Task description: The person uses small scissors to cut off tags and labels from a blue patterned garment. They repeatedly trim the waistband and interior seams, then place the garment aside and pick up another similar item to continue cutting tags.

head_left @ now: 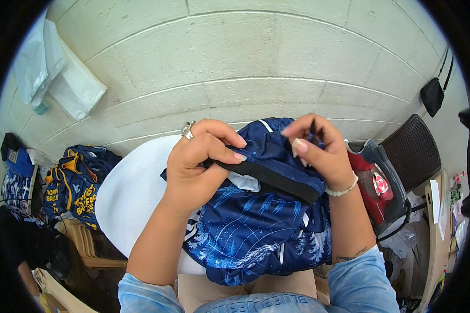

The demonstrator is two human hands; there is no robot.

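Note:
A dark blue garment (250,224) with a light blue and white pattern lies bunched over a white rounded board or tabletop (128,182) in front of me. My left hand (196,156) is closed, pinching the upper edge of the garment beside its black band (284,183) between thumb and fingertips. A bit of white cloth or lining (244,181) shows under the band. At the right end of the band my right hand (324,156) is raised, its fingers curled around a small black and blue tool (312,136). Its kind is mostly hidden by the fingers.
A pale block wall (256,52) rises behind the work. White plastic bags (62,73) hang at the left, above navy and yellow garments (83,182). To the right stand a red and grey object (375,182) and a dark woven chair back (412,151). Another person's arm (28,279) shows lower left.

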